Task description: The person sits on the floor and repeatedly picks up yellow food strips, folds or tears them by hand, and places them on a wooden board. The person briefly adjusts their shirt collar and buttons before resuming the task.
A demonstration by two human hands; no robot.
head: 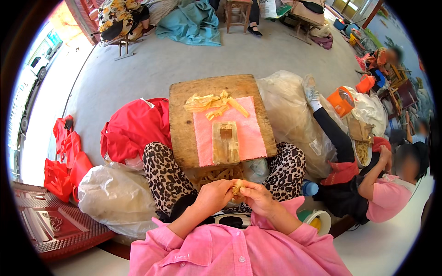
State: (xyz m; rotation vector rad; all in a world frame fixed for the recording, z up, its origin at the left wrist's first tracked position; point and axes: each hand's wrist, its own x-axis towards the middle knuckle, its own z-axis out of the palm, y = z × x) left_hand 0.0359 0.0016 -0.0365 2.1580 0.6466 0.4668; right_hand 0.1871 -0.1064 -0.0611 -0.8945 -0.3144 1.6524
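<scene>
My left hand [216, 193] and my right hand [257, 196] meet in front of my lap, their fingertips closed on a small yellowish, folded strip of what looks like dried husk [238, 188]. Just beyond them stands a worn wooden board or low table [183, 127]. A pink cloth [203, 145] lies on it. On the cloth's near part rests a block [225, 146] that looks wrapped in clear tape, with a brown patch on top. Pale yellow, crumpled strips [203, 102] lie across the cloth's far edge and the bare wood.
Below the board's near edge are more brownish strips [217, 174]. Plastic bags [117, 200] bulge at the left and beyond my right knee [286, 93]. Red fabric [134, 127] lies left of the board. A blue-capped container [310, 188] and white bucket [323, 220] stand right; a co-worker [390, 196] sits there.
</scene>
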